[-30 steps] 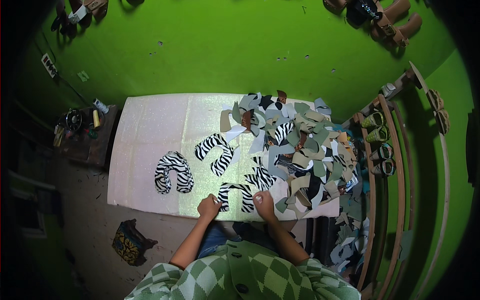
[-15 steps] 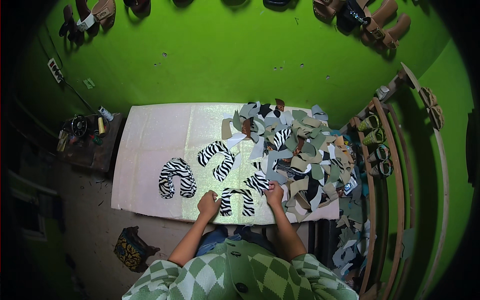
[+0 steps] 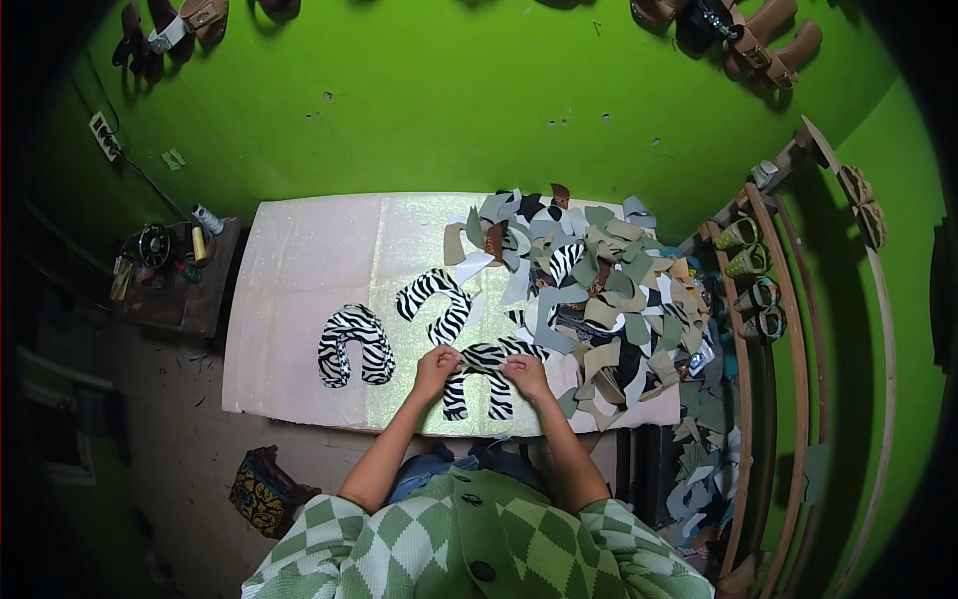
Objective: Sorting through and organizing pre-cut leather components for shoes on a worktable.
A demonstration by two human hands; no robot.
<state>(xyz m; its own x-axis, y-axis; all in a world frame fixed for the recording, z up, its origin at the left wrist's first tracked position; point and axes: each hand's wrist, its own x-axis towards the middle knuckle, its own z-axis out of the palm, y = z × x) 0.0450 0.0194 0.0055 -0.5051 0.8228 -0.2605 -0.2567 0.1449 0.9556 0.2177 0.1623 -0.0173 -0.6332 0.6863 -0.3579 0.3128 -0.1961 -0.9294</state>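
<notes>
Between my two hands a zebra-print cut piece point(image 3: 486, 355) lies across the top of a U-shaped zebra-print piece point(image 3: 454, 397), whose two legs point toward me. My left hand point(image 3: 435, 371) is closed, its fingertips pinching the left end of the upper piece. With closed fingers my right hand point(image 3: 526, 375) grips the same piece farther right. Just beyond them is a curved zebra-print piece point(image 3: 454, 311). Left of that sits a thicker stack of zebra-print pieces point(image 3: 356, 344), arched in shape.
A heap of grey, tan and black offcuts point(image 3: 609, 280) covers the right of the pale table point(image 3: 289, 290), with more scraps fallen beside it. Right stands a wooden rack point(image 3: 743, 329) with green sandals point(image 3: 743, 250). A dark side table point(image 3: 190, 295) holding thread spools stands left.
My right hand has brought the zebra-print piece left, away from the heap's edge, over the U-shaped piece. My left hand has moved up and right and now pinches its other end.
</notes>
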